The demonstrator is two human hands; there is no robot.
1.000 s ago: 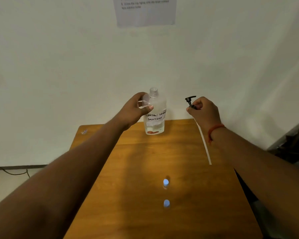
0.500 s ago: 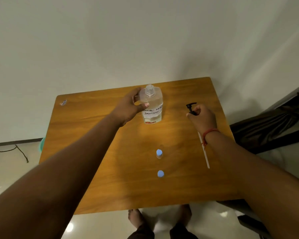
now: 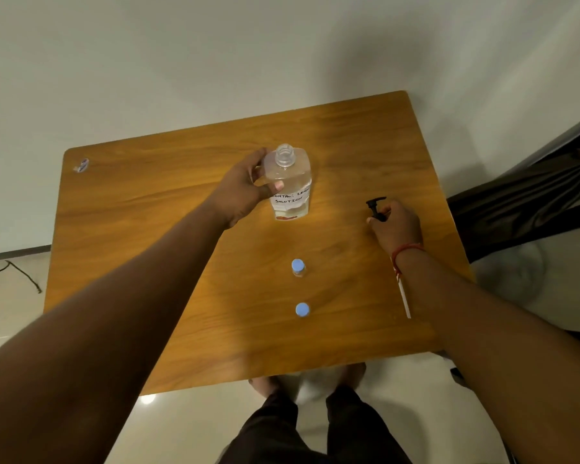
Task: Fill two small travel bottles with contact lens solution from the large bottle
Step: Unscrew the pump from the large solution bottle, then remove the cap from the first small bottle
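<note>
Compared with a second ago the view has dropped, so the whole table (image 3: 168, 209) shows, and the right hand (image 3: 397, 226) has come down onto it right of the bottle (image 3: 290, 185), gripping the black pump (image 3: 375, 209). Left hand (image 3: 245, 192) grips the open bottle. Two blue-capped minis (image 3: 298, 267) (image 3: 302, 309) stand nearer than the bottle.

A: Obstacles? 
B: Two vials (image 3: 298, 266) (image 3: 302, 309) mid-table (image 3: 154, 229), bottle (image 3: 290, 185) at 12 o'clock, tube (image 3: 404, 298) at 3.
A: Open room?
B: Bare wood 9 o'clock; wide gap between vials and tube.
</note>
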